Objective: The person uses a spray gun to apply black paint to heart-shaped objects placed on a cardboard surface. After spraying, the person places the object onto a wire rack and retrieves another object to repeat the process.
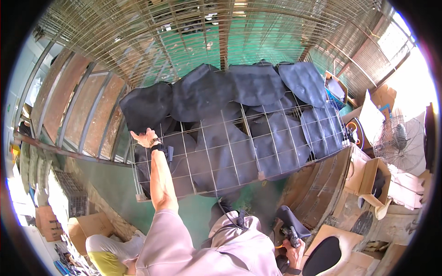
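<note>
My left arm reaches forward to the near-left corner of a wire rack (257, 158). My left hand (146, 138) is open with its fingers stretched out, just below the edge of a black rounded sheet (147, 103); I cannot tell whether they touch. More black sheets (202, 92) lie in overlapping rows on and under the wire grid. Low on the right, my right hand (294, 253) is closed around a dark gun-shaped tool (291, 235). Behind that tool is a smooth black piece (293, 220), whose link to it is unclear.
Tall wire mesh panels (221, 27) stand beyond the rack. A metal frame with brown boards (92, 106) is at left. At right are a fan (399, 138) and an open cardboard box (375, 181). Part of another person (110, 250) shows at lower left.
</note>
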The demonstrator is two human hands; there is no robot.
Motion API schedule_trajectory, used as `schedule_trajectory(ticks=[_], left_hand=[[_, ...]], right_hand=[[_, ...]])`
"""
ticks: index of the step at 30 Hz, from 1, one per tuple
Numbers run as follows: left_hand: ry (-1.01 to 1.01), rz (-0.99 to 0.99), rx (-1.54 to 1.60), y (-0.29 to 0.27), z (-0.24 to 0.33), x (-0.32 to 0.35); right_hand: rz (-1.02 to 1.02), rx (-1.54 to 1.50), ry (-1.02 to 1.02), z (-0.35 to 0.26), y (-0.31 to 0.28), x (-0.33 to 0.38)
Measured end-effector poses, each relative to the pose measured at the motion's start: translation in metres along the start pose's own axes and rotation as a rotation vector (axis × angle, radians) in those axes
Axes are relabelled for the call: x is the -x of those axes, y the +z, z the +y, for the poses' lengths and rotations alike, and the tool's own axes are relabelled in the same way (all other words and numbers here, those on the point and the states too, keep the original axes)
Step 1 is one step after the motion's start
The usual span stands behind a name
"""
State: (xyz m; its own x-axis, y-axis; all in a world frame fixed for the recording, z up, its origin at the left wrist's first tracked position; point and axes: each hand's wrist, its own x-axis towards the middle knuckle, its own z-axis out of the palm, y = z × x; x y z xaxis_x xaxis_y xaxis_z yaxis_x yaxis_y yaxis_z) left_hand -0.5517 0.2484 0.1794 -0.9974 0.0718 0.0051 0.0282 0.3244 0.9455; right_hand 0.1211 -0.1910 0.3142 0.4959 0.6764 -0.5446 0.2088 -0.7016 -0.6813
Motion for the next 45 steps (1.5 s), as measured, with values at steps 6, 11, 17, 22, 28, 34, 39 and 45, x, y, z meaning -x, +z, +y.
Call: schedule_trajectory(ticks=[6,11,17,22,28,34,39,45], left_hand=[[0.404,-0.19,-0.389,-0.016,0.024,0.024],[0.356,-0.25,-0.641,-0.003,0.064,0.076],[0.644,-1.034,-0.186,-0.077,0.11,0.202],[0.318,-1.998,0.075,-0.166,0.141,0.402],[0.203,-2.753,-0.205,-0.214,0.063,0.58],[0.097,-2.831,-0.324,-0.312,0.07,0.663],[-0.146,-2.733,0.009,-0.361,0.07,0.701],[0.273,-2.608,0.154,-0.385,0.084,0.722]], right_hand=[[0.047,-0.095,-0.035,-0.009,0.007,0.018],[0.108,-0.025,-0.098,-0.003,-0.002,0.034],[0.222,0.098,-0.243,-0.042,-0.026,0.052],[0.245,0.037,-0.383,-0.066,-0.055,0.075],[0.294,-0.115,-0.37,-0.025,-0.079,0.129],[0.354,-0.119,-0.425,0.047,-0.105,0.171],[0.526,-0.445,-0.155,0.129,-0.12,0.21],[1.042,-0.296,0.14,0.278,-0.144,0.233]])
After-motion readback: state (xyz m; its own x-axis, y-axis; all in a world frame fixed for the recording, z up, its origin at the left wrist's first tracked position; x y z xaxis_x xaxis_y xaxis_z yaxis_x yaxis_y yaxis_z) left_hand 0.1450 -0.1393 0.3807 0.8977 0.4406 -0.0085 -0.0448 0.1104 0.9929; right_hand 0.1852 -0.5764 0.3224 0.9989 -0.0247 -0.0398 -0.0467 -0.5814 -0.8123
